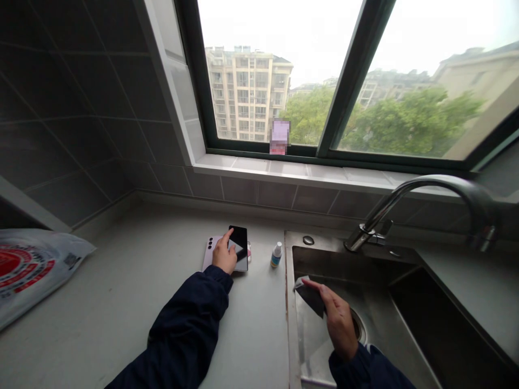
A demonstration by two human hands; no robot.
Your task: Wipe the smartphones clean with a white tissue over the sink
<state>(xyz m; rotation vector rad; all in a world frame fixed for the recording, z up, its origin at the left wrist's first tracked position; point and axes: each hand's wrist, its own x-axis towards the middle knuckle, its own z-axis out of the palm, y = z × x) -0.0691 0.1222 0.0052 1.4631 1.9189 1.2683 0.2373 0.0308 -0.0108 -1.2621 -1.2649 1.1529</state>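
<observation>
My left hand (224, 254) rests on a smartphone with a black glass screen (240, 240) lying on the grey countertop (113, 319), its index finger touching the screen. Under and beside that black panel shows a lilac phone back with camera lenses (211, 251); whether this is one folding phone or two devices, I cannot tell. Above the steel sink, my right hand (338, 322) pinches a dark sheet with a pale corner (310, 297). Its material is unclear. A small white-capped bottle (276, 255) stands between my hands.
A stainless steel double sink (288, 302) lies right of the phone, with a curved chrome faucet (432, 181) behind it. A printed white plastic bag (32, 270) lies at the counter's left. Dark tiled walls and a white window sill (284, 170) border the back.
</observation>
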